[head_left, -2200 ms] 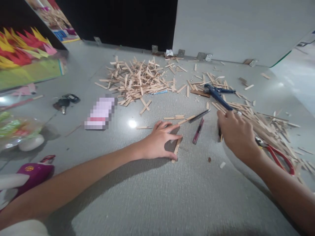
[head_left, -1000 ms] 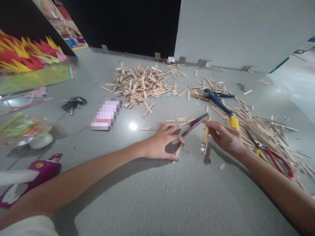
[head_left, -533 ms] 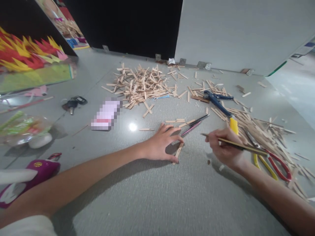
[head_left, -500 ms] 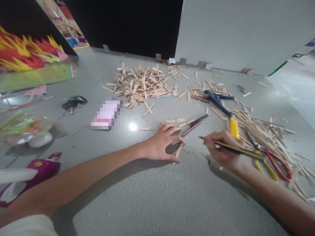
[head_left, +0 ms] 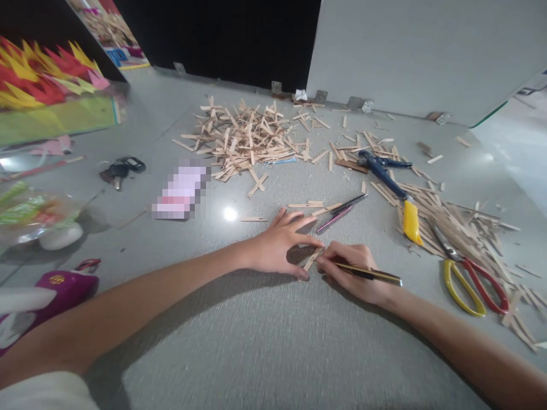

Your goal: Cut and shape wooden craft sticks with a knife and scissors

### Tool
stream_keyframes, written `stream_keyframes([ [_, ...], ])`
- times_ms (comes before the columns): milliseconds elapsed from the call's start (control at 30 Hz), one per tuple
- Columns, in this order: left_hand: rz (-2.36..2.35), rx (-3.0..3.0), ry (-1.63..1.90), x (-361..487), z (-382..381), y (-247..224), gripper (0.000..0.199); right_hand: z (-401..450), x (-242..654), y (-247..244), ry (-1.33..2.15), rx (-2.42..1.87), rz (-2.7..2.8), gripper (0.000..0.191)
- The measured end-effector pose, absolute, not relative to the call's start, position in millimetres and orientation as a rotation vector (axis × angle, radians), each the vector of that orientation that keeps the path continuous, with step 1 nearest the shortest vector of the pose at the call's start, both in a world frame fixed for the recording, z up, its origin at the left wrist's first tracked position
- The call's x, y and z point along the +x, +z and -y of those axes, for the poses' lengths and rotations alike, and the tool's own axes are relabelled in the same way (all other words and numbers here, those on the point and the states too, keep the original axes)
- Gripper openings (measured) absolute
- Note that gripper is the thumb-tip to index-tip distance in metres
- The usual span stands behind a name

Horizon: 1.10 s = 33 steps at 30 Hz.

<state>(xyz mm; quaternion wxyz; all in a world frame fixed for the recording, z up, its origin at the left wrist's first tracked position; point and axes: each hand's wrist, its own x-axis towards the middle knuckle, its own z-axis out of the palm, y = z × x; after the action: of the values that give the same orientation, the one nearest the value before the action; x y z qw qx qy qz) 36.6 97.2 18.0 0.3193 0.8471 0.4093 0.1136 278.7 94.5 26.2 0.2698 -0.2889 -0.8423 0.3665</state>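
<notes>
Stick (head_left: 311,261) lies well in from the worktop's (head_left: 256,347) right edge. Left hand (head_left: 277,245) spread wide, forefinger and thumb at its two ends; I judge this stops slipping. Right hand (head_left: 352,266) pinched around a pencil (head_left: 387,277), point hidden from me. Scissors (head_left: 458,258) rest apart, nearer the right edge.

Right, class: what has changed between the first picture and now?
The right hand has carried the pencil left to the stick. The pink pen has swung in beside the black pen. The left hand still holds the stick; phone and keys lie where they were.
</notes>
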Motion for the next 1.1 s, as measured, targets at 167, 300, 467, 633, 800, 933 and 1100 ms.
stream_keyframes([
  [167,-1.065,2.212,0.291,35,-97,16,0.074,-96,274,25,1.085,-0.849,2.231,0.036],
  [300,-1.058,2.187,0.279,36,-98,19,0.074,-96,274,25,1.085,-0.878,2.236,0.037],
  [467,-1.066,2.201,0.257,37,-97,21,0.076,-97,273,24,1.093,-0.892,2.237,0.039],
  [633,-1.051,2.199,0.211,37,-99,22,0.070,-97,271,23,1.102,-0.875,2.229,0.039],
  [800,-1.015,2.184,0.209,37,-97,25,0.053,-96,270,24,1.087,-0.861,2.258,0.040],
  [933,-1.037,2.188,0.255,40,-93,24,0.047,-96,269,26,1.056,-0.821,2.297,0.041],
  [1100,-1.069,2.170,0.233,43,-93,26,0.049,-95,267,26,0.983,-0.770,2.343,0.039],
])
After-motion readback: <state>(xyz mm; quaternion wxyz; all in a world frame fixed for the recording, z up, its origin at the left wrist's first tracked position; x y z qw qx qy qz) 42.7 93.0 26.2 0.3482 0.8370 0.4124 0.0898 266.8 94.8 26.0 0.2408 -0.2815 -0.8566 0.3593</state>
